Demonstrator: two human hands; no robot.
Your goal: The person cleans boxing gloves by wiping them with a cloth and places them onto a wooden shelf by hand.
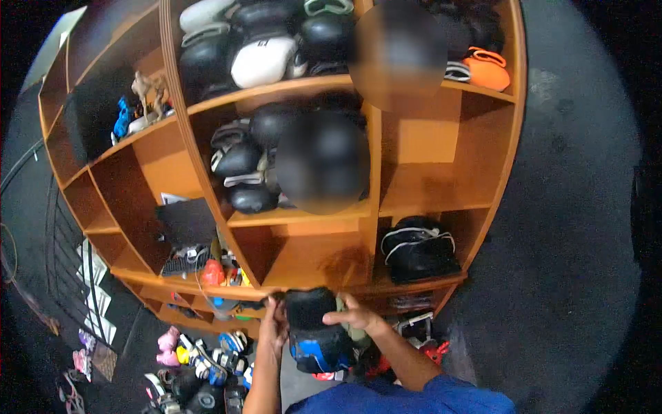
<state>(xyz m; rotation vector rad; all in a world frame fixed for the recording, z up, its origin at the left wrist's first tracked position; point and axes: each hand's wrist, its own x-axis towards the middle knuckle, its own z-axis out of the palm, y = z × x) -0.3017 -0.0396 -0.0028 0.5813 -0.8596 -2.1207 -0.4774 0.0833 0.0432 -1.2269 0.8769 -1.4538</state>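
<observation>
In front of my body is a black padded piece of gear with a blue patch [314, 353], which looks like a boxing glove with a wide cuff. My left hand [274, 323] grips its left edge near the top, fingers closed. On the other side, my right hand [357, 316] holds the upper right edge, thumb lying over the black surface. A greyish-green strip [353, 328] shows under the right hand; I cannot tell whether it belongs to the same piece.
A wooden shelf unit [376, 162] stands ahead, holding black boxing gloves [238, 159], a white glove [263, 61] and an orange glove [487, 69]. A black bag [419, 252] sits lower right. Gloves and pads [214, 359] are piled on the floor at left. Two round areas are blurred.
</observation>
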